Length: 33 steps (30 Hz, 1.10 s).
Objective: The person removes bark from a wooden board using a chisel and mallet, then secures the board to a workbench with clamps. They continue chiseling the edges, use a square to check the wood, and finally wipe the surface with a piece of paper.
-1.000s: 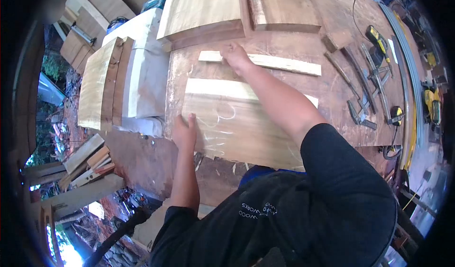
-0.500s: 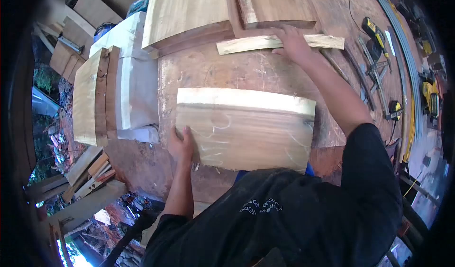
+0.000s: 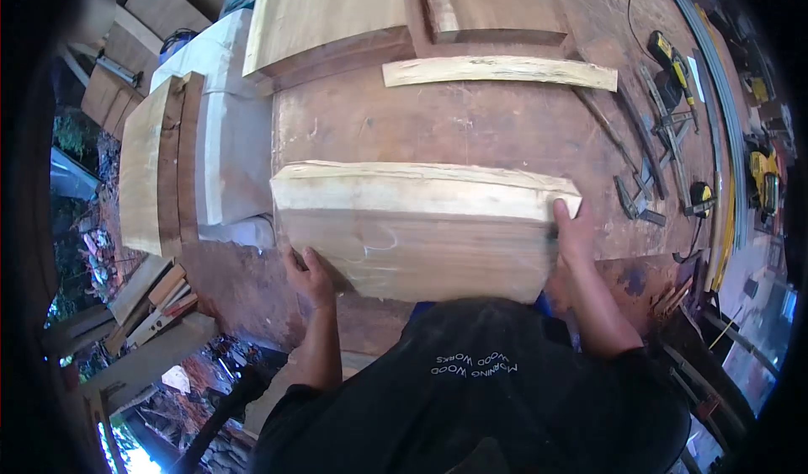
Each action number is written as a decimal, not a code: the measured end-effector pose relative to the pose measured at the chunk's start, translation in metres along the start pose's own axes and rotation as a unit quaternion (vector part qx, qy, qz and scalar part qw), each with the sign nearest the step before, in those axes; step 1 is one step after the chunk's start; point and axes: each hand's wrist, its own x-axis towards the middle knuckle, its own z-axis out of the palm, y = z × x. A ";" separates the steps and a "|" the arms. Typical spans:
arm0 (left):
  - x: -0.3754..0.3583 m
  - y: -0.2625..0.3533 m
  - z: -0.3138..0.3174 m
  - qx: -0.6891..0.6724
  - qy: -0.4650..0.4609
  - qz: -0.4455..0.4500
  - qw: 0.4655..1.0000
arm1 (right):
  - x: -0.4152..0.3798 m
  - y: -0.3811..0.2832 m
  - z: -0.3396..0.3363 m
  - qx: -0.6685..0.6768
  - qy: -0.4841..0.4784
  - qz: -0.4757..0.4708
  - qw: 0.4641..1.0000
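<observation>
A wide wooden board with a pale far edge and faint chalk marks lies across the front of the workbench, close to my body. Its far edge looks tipped up, showing rough bark-side wood. My right hand grips the board's right end near the far corner, thumb on top. At the left end, my left hand holds the edge, with some fingers hidden beneath. Beyond the board, a narrow pale wood strip rests on the bench, touched by neither hand.
Two thick slabs, a left one and a right one, lie at the back of the workbench. Clamps and a yellow-black power tool sit to the right. More boards stand at the left beside a white covered block.
My right hand has left the narrow strip and come back to the board's right end. The board has tilted, its far edge rising, and shifted slightly left.
</observation>
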 end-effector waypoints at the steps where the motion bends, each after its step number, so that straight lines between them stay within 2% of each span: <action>1: -0.005 -0.007 -0.005 0.002 0.003 0.001 1.000 | -0.004 -0.011 -0.005 -0.100 0.019 -0.044 0.994; 2: -0.008 -0.012 -0.005 -0.036 0.038 0.015 0.999 | -0.007 -0.017 -0.005 -0.099 0.017 -0.048 0.994; 3: -0.011 -0.014 -0.006 -0.076 0.074 0.029 0.994 | -0.011 -0.024 -0.006 -0.045 0.018 -0.098 0.994; 5: -0.015 0.008 -0.017 -0.104 0.065 0.009 0.992 | -0.016 -0.033 -0.009 0.025 0.011 -0.172 0.985; 6: -0.017 0.017 -0.022 -0.128 0.046 -0.010 0.991 | -0.017 -0.031 -0.014 0.026 0.004 -0.184 0.983; 8: -0.013 0.024 -0.024 -0.153 0.085 0.001 0.985 | -0.012 -0.030 -0.024 0.013 0.011 -0.257 0.966; 9: -0.010 0.027 -0.025 -0.169 0.113 0.007 0.979 | -0.008 -0.039 -0.027 -0.031 0.027 -0.331 0.943; 10: -0.005 0.030 -0.024 -0.169 0.127 0.011 0.977 | -0.002 -0.038 -0.027 0.056 0.022 -0.345 0.937; 12: 0.010 0.040 -0.019 -0.187 0.135 0.106 0.967 | 0.003 -0.053 -0.022 0.156 0.004 -0.347 0.925; 13: 0.014 0.051 -0.015 -0.205 0.139 0.109 0.963 | 0.015 -0.043 -0.021 0.161 0.003 -0.354 0.921; 15: 0.021 0.039 -0.012 -0.188 0.120 0.122 0.967 | 0.045 -0.010 -0.023 0.268 -0.027 -0.324 0.907; 16: 0.026 0.041 -0.009 -0.166 0.098 0.130 0.973 | 0.045 -0.016 -0.025 0.268 -0.029 -0.331 0.904; 18: 0.030 0.043 -0.002 -0.211 0.103 0.128 0.964 | 0.039 -0.019 -0.022 0.107 0.015 -0.405 0.908; 19: 0.036 0.033 -0.004 -0.240 0.081 0.104 0.962 | 0.035 -0.025 -0.015 0.170 0.006 -0.390 0.905; 21: 0.044 0.036 -0.010 -0.267 0.058 0.078 0.959 | 0.036 -0.031 -0.016 0.144 0.009 -0.385 0.911; 24: 0.066 0.116 -0.032 -0.300 0.066 0.124 0.944 | 0.042 -0.025 -0.019 0.123 0.007 -0.397 0.910; 25: 0.071 0.151 -0.043 -0.100 0.073 0.254 0.959 | 0.042 -0.023 -0.020 0.124 -0.005 -0.398 0.909; 26: 0.076 0.172 -0.048 0.103 0.075 0.371 0.920 | 0.042 -0.024 -0.021 0.125 -0.015 -0.399 0.908; 27: 0.084 0.176 -0.052 0.097 0.069 0.373 0.920 | 0.038 -0.029 -0.022 0.100 0.002 -0.406 0.908; 28: 0.097 0.175 -0.059 0.107 -0.076 0.336 0.933 | 0.044 -0.023 -0.028 0.041 0.028 -0.442 0.895; 29: 0.106 0.175 -0.063 0.115 -0.220 0.294 0.923 | 0.045 -0.022 -0.028 0.085 0.010 -0.421 0.903; 30: 0.112 0.181 -0.065 0.108 -0.227 0.297 0.921 | 0.043 -0.024 -0.023 0.130 -0.008 -0.401 0.907; 32: 0.121 0.191 -0.066 0.096 -0.277 0.237 0.926 | 0.035 -0.035 -0.022 0.082 0.000 -0.414 0.907; 33: 0.128 0.190 -0.066 0.092 -0.285 0.242 0.923 | 0.031 -0.037 -0.021 0.092 0.002 -0.398 0.913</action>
